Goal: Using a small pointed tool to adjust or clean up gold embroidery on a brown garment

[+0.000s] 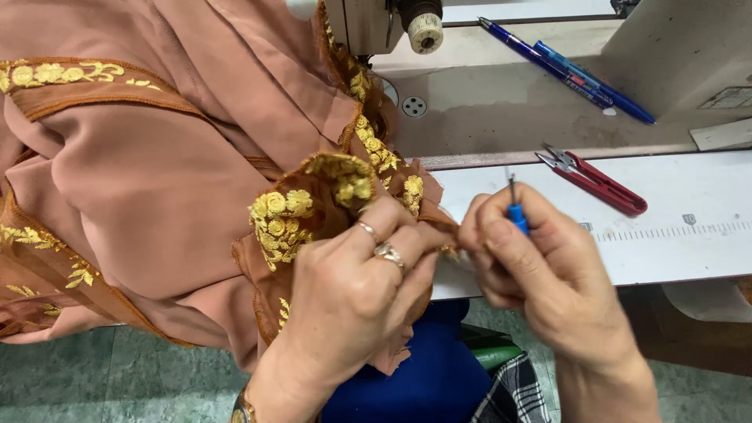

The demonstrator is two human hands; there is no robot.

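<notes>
1. A dusty-pink fabric (157,188) with yellow floral embroidery is heaped left of the sewing machine (501,102), spilling over the table edge
2. An embroidered edge of the fabric is pinched by the left hand (352,290), fingers curled shut; rings are worn on two fingers
3. A small blue-handled tool (516,210) is gripped in the closed right hand (540,274), its tip pointing up, just beside the pinched edge
4. Red thread snips (595,182) are laid in front of the sewing machine; two blue pens (572,72) are laid on its bed
</notes>
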